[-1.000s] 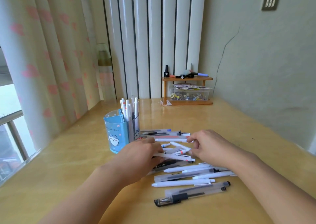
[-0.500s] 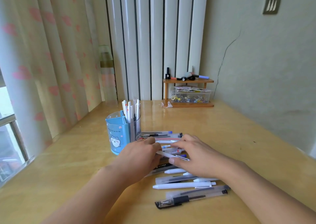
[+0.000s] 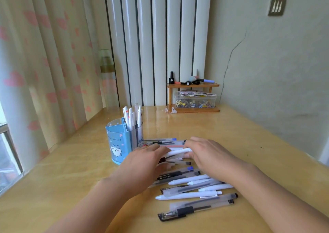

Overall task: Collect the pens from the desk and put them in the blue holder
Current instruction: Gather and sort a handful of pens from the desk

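Observation:
A blue holder [image 3: 116,142] with a cat picture stands on the wooden desk [image 3: 231,140], several white pens [image 3: 132,119] upright in its clear compartment. Right of it lies a heap of loose pens [image 3: 192,186], white, clear and black. My left hand [image 3: 142,163] and my right hand [image 3: 211,155] meet over the far part of the heap, each closed on an end of a small bundle of white pens [image 3: 179,151] lifted slightly between them. A black-grip clear pen [image 3: 195,209] lies nearest to me.
A small wooden shelf [image 3: 193,97] stands at the desk's back edge with a clear box of small items and markers on top. A curtain [image 3: 44,63] hangs on the left, with a bottle [image 3: 106,79] behind it. A wall bounds the right side.
Both hands have moved farther from me over the heap and closed on a bundle of white pens. The camera has tilted slightly.

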